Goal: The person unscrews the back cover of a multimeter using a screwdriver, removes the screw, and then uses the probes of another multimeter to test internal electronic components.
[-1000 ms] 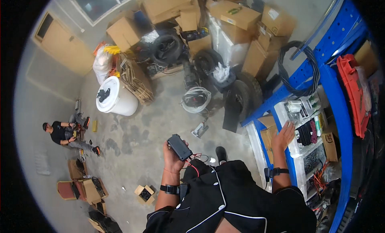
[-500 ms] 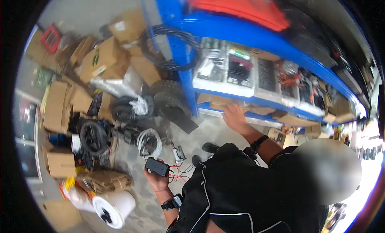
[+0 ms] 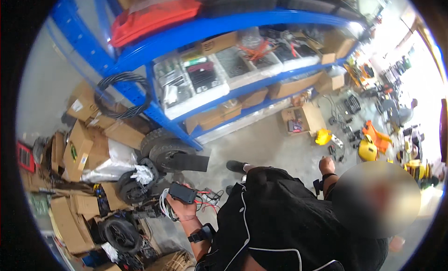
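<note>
Blue shelving [image 3: 219,24] spanning upper frame | I'm watching left hand [image 3: 183,209] gripping black device [image 3: 182,193], lower left-centre | right hand [image 3: 327,165] making fist, centre-right

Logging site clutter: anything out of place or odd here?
Yes, mildly: a yellow part lies loose on the floor beside the open cardboard box, not stored. Red leads hang in untidy loops beside the black handheld device in the left hand. No obvious damage or spill.

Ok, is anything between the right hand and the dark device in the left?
In this view, the black garment and red and black wires lie between the right hand and the dark device; depth is unclear.
</note>
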### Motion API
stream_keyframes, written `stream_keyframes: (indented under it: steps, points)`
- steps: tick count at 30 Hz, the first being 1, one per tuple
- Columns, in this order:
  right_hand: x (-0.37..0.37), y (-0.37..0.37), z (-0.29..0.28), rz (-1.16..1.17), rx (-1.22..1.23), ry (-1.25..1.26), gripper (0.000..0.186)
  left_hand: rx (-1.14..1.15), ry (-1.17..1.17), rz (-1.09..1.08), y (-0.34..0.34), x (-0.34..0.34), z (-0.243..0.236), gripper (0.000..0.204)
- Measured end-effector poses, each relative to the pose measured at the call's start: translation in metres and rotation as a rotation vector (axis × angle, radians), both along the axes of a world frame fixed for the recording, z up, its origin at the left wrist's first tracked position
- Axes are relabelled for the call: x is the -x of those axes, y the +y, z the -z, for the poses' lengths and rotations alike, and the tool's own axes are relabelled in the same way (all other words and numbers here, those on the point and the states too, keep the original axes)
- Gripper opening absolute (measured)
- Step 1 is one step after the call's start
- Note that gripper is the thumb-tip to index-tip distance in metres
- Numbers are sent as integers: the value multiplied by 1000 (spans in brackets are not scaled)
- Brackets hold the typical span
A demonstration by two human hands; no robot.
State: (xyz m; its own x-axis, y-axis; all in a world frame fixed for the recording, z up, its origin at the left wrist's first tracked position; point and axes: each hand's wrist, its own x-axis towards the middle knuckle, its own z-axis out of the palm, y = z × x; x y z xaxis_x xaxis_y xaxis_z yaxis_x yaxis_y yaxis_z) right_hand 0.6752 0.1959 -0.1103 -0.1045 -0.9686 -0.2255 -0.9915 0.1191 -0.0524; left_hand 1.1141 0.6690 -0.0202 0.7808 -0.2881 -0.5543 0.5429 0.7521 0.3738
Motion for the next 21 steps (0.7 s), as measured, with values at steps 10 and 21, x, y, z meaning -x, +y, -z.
stream_keyframes:
  steps: [10, 21]
  points:
    - [45, -36, 135, -57, -387, -482, 28, -18, 28, 217, -54, 18, -16, 46]
    - [-97, -148, 65, -732, -435, -289, 22, -192, -80, 240, -163, 67, -27, 45]
